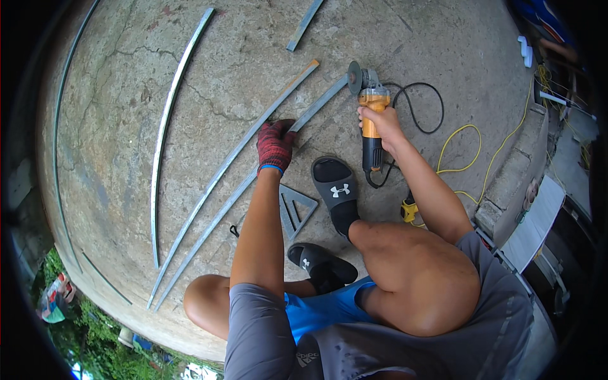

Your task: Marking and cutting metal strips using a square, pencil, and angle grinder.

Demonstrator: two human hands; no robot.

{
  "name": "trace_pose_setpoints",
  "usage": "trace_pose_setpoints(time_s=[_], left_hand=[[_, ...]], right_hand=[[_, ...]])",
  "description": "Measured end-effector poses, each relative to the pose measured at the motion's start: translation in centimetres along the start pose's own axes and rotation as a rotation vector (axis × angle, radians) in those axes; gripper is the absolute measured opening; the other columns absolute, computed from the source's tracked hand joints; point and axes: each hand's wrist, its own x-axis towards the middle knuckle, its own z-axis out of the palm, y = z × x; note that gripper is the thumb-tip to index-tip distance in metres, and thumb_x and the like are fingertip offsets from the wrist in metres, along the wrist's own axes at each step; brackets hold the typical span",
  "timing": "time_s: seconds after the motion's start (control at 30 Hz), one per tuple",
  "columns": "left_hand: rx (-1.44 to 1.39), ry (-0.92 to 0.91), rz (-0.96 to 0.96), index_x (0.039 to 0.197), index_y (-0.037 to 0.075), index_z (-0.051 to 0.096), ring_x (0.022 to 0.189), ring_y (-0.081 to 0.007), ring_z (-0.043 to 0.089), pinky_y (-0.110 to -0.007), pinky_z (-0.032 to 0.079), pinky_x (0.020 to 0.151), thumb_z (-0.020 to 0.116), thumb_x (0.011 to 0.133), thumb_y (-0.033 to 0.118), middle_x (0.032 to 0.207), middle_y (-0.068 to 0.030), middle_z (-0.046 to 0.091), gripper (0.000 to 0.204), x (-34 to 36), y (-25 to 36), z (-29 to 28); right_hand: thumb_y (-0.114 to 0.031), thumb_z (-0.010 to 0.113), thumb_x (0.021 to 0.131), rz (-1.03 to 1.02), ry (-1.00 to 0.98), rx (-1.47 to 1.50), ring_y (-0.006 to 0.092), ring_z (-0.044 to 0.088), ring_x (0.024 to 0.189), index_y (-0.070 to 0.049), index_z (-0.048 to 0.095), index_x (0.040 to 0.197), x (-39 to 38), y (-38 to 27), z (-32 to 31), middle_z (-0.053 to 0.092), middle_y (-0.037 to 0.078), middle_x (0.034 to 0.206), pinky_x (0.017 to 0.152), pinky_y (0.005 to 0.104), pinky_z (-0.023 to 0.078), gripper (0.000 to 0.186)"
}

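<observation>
My left hand [276, 147], in a red and black knit glove with a blue cuff, is closed on a long grey metal bar [320, 104]. A second metal bar [237, 152], rusty at its far end, runs beside it on the left and passes by the glove. My bare right hand [382, 126] is wrapped round the yellow and black body of an angle grinder [373, 98]. The grinder's disc [354, 78] stands at the far end of the held bar; whether it touches the metal I cannot tell.
More metal bars [166, 136] lie on the cracked concrete floor [215, 69]. A triangular speed square [296, 212] lies by my sandalled foot [334, 187]. To the right are a black cord [437, 95], a yellow cord [478, 142] and a yellow and black tape measure [409, 209].
</observation>
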Motion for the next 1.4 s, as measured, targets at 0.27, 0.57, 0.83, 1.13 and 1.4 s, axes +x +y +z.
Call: trace_pose_setpoints(time_s=[0.27,0.57,0.83,1.13,1.4], left_hand=[[-0.02,0.005,-0.009,0.11,0.017,0.074,0.106,-0.0373,0.059,-0.045,0.048,0.095,0.075,0.081,0.016,0.106,-0.0173,0.063,0.03,0.07,-0.19,-0.05],[-0.008,0.018,0.023,0.11,0.017,0.074,0.106,-0.0369,0.06,-0.045,0.048,0.095,0.075,0.081,0.017,0.106,-0.0171,0.063,0.029,-0.17,-0.32,-0.01],[0.015,0.01,0.01,0.111,0.018,0.073,0.106,-0.0364,0.059,-0.045,0.048,0.095,0.075,0.081,0.019,0.105,-0.0168,0.063,0.029,-0.1,-0.06,-0.13],[0.035,0.022,0.026,0.113,0.012,0.073,0.101,-0.0373,0.063,-0.044,0.05,0.09,0.073,0.083,0.012,0.103,-0.0187,0.062,0.029,-0.2,0.25,-0.1],[0.017,0.02,0.027,0.113,0.012,0.072,0.101,-0.0376,0.064,-0.045,0.05,0.09,0.073,0.084,0.012,0.104,-0.0189,0.062,0.029,-0.21,-0.03,-0.21]], right_hand=[[-0.018,0.077,0.08,-0.001,-0.012,-0.017,0.0153,0.065,0.069,-0.001,0.067,0.099,0.05,0.06,0.03,0.066,0.006,0.083,0.063,0.0293,0.052,0.028],[-0.019,0.078,0.08,0.007,-0.004,-0.024,0.0157,0.065,0.069,-0.001,0.067,0.099,0.23,0.36,-0.09,0.067,0.007,0.084,0.063,0.0299,0.052,0.029],[-0.018,0.078,0.08,-0.001,-0.009,-0.01,0.0157,0.065,0.067,0.0,0.067,0.099,-0.11,-0.21,0.3,0.067,0.006,0.082,0.062,0.0291,0.052,0.028],[-0.018,0.078,0.08,-0.011,0.004,-0.019,0.0149,0.065,0.067,0.0,0.067,0.099,-0.01,-0.08,0.12,0.067,0.006,0.081,0.062,0.0291,0.052,0.028],[-0.018,0.078,0.08,-0.009,-0.005,-0.014,0.0152,0.065,0.068,0.0,0.067,0.099,-0.08,-0.07,0.26,0.067,0.006,0.082,0.062,0.029,0.052,0.029]])
